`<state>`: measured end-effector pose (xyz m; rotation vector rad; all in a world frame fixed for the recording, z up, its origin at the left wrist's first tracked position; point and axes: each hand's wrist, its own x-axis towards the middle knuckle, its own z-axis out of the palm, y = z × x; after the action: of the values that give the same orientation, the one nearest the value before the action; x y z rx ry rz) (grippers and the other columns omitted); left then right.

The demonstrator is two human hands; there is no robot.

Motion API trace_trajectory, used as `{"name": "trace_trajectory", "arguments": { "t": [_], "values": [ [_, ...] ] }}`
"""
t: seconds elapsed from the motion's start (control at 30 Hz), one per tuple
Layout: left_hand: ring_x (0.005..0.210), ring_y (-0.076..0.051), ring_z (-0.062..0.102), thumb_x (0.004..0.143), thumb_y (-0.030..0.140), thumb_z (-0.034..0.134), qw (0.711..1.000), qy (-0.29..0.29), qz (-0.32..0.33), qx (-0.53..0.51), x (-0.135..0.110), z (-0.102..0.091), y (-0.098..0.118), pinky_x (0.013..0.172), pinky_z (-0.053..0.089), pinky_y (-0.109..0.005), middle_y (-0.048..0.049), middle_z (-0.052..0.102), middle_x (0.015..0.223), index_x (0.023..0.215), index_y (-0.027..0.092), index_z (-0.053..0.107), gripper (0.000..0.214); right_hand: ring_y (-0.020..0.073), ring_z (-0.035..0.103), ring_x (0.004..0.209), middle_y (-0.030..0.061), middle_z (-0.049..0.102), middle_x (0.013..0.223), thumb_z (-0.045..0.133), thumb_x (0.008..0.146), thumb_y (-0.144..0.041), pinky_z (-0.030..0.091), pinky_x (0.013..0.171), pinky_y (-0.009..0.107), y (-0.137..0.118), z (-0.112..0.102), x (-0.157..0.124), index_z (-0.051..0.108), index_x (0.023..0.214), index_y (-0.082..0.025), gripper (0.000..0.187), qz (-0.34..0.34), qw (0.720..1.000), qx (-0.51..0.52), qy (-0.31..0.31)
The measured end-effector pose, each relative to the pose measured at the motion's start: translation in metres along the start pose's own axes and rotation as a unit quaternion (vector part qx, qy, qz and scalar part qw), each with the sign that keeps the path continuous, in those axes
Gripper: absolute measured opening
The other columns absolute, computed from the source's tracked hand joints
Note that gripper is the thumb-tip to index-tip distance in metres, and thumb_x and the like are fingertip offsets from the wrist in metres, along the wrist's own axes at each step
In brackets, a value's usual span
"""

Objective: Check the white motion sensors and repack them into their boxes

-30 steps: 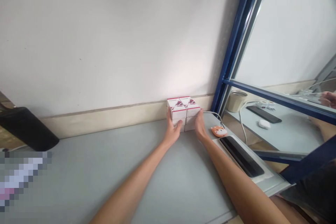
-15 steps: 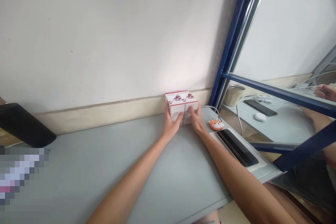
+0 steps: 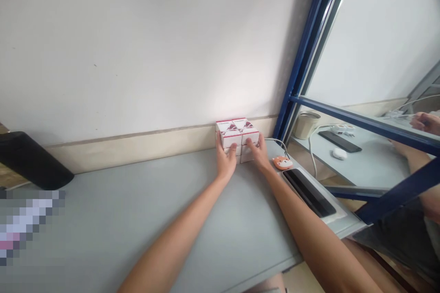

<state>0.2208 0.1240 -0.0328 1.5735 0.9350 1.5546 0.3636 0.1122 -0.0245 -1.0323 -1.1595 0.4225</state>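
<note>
Small white cardboard boxes with red edges and a dark red printed pattern stand in two stacks side by side against the wall. My left hand is closed around the left side and front of the upper left box, its thumb on the front face. On the other side, my right hand grips the upper right box, thumb on its front. Below sits a lower right box, partly covered by my fingers. The backs of the stacks are hidden.
The stacks rest on a grey table. To the right lie an orange-and-white animal-shaped case and a black slab-like device. A blue metal frame with a reflective pane rises there. At the left leans a black cylinder.
My left thumb has shifted slightly up on the left stack's front. Both hands stay on the boxes, and the stacks keep their place.
</note>
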Motion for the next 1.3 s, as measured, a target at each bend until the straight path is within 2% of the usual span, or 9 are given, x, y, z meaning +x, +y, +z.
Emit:
{"name": "trace_trajectory", "arguments": {
  "t": [0.5,0.6,0.7,0.83,0.97,1.03,1.13,1.2,1.3],
  "values": [
    [0.133,-0.034,0.061,0.069,0.045,0.094,0.998,-0.051,-0.020,0.009,0.032,-0.044,0.054,0.120,0.040,-0.053,-0.0111,0.070,0.135,0.133,0.025,0.062,0.074,0.0304,0.058,0.131,0.0152,0.062,0.140,0.065,0.089,-0.061,0.046,0.112,0.053,-0.006,-0.007,0.006,0.048,0.144,-0.023,0.069,-0.037,0.998,-0.055,0.011],
    [0.129,-0.031,0.064,0.083,0.067,0.075,0.997,-0.019,-0.059,-0.046,0.029,-0.068,0.080,0.113,0.048,-0.047,-0.0149,0.067,0.141,0.144,0.023,0.054,0.077,0.0334,0.040,0.147,0.0174,0.047,0.151,0.069,0.088,-0.054,0.029,0.124,0.058,-0.034,-0.005,0.002,0.045,0.145,-0.021,0.069,-0.102,0.988,-0.090,0.078],
    [0.114,-0.031,0.074,0.095,0.084,0.031,0.982,-0.066,-0.132,-0.116,0.009,-0.110,0.107,0.098,0.059,-0.045,-0.0204,0.072,0.133,0.145,0.018,0.058,0.087,0.0316,0.050,0.138,0.0156,0.053,0.141,0.060,0.098,-0.043,0.036,0.120,0.057,-0.071,0.016,-0.019,0.053,0.135,-0.023,0.042,-0.196,0.970,-0.115,0.086],
    [0.098,-0.027,0.076,0.094,0.083,0.040,0.896,-0.110,-0.319,-0.289,-0.032,-0.168,0.119,0.089,0.059,-0.038,-0.0197,0.075,0.129,0.143,0.018,0.062,0.085,0.0244,0.065,0.114,0.0115,0.059,0.138,0.057,0.102,-0.049,0.056,0.098,0.045,-0.105,0.061,-0.061,0.048,0.141,-0.028,0.045,-0.018,0.989,0.039,-0.140],
    [0.093,-0.029,0.075,0.092,0.084,0.042,0.899,-0.117,-0.357,-0.223,-0.054,-0.206,0.101,0.083,0.057,-0.041,-0.0205,0.072,0.132,0.145,0.018,0.059,0.086,0.0191,0.068,0.084,0.0072,0.068,0.114,0.061,0.099,-0.057,0.060,0.073,0.037,-0.111,0.085,-0.088,0.054,0.131,-0.027,0.045,0.136,0.956,0.140,-0.217],
    [0.107,-0.032,0.072,0.093,0.077,0.052,0.947,-0.050,-0.301,-0.099,-0.055,-0.220,0.090,0.091,0.056,-0.044,-0.0178,0.070,0.135,0.142,0.021,0.059,0.074,0.0188,0.068,0.083,0.0063,0.069,0.111,0.064,0.097,-0.056,0.059,0.070,0.035,-0.109,0.087,-0.093,0.058,0.127,-0.026,0.042,0.132,0.968,0.112,-0.181],
    [0.133,-0.032,0.060,0.092,0.054,0.070,0.986,0.059,-0.067,0.140,-0.059,-0.232,0.084,0.110,0.049,-0.049,-0.0115,0.062,0.145,0.138,0.028,0.057,0.055,0.0206,0.069,0.091,0.0067,0.070,0.110,0.065,0.098,-0.049,0.058,0.074,0.035,-0.108,0.083,-0.099,0.061,0.123,-0.027,0.034,0.057,0.988,0.004,-0.144],
    [0.141,-0.032,0.053,0.089,0.042,0.076,0.963,0.030,0.103,0.247,-0.066,-0.234,0.087,0.117,0.044,-0.055,-0.0110,0.057,0.151,0.144,0.031,0.054,0.060,0.0214,0.069,0.093,0.0069,0.071,0.110,0.067,0.098,-0.041,0.058,0.077,0.036,-0.111,0.081,-0.106,0.061,0.123,-0.027,0.030,-0.035,0.983,-0.079,-0.164],
    [0.143,-0.034,0.052,0.087,0.033,0.080,0.916,-0.083,0.223,0.323,-0.081,-0.228,0.093,0.118,0.045,-0.058,-0.0135,0.053,0.155,0.154,0.031,0.046,0.074,0.0198,0.068,0.086,0.0066,0.070,0.107,0.070,0.096,-0.033,0.056,0.074,0.035,-0.118,0.080,-0.119,0.060,0.127,-0.027,0.033,-0.167,0.951,-0.135,-0.221]
  ]
}}
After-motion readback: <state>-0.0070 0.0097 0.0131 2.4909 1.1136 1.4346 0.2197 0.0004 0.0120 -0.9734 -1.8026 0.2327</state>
